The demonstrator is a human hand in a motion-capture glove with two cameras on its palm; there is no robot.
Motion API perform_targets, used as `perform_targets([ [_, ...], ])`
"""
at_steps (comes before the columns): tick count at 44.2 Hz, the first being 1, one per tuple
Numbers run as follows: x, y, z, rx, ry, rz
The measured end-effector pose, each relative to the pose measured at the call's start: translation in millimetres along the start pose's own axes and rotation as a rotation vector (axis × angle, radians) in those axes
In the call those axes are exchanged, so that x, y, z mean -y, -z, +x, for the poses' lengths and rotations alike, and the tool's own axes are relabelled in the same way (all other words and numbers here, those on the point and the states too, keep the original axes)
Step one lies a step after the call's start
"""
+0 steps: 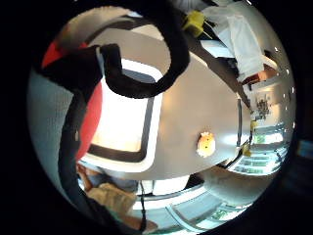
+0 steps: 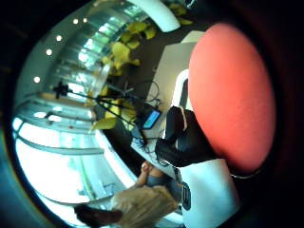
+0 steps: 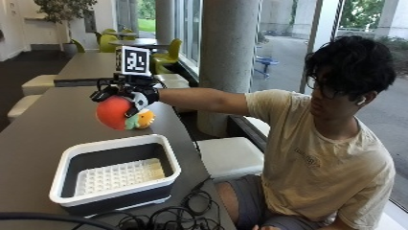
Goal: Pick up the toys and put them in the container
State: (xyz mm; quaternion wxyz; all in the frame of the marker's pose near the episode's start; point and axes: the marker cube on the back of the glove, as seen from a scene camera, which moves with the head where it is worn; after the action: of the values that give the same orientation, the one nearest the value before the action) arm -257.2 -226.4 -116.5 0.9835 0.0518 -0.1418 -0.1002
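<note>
- Above the long grey bench [image 3: 44, 129], the person's black-gloved right hand [image 3: 135, 98] is holding a round red plush toy [image 3: 115, 113] in the air, the arm reaching out from a seated body in a pale yellow T-shirt.
- Gloved fingers [image 2: 183, 140] are curling round the red toy's side, so the grip is clamped on it; the red surface is filling much of the thumb-side palm view.
- Just beside the red toy in the outside view, a small orange and green soft toy [image 3: 144, 119] is showing; I cannot tell from there whether it is touching the red one, but the little-finger-side palm view is showing a small orange toy lying on the bench, apart from the container.
- Below and nearer the camera, a white-rimmed rectangular plastic container [image 3: 116, 173] with dark walls and a pale gridded floor is sitting on the bench, holding no toys.
- Beside the container's near edge, black cables [image 3: 169, 218] are lying in loose coils.
</note>
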Motion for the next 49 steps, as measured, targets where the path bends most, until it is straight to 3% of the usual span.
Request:
perform_targets([
  [24,-24,17,21,-0.011,0.052,0.057],
  [33,-66,5,68,-0.028,-0.024,-0.003],
  [37,-92,1,92,-0.073,-0.159,-0.023],
  [41,-112,-4,117,-0.107,-0.099,-0.049],
  [46,-146,-11,148,-0.067,-0.267,-0.07],
  [49,-164,-15,172,-0.059,-0.248,-0.081],
])
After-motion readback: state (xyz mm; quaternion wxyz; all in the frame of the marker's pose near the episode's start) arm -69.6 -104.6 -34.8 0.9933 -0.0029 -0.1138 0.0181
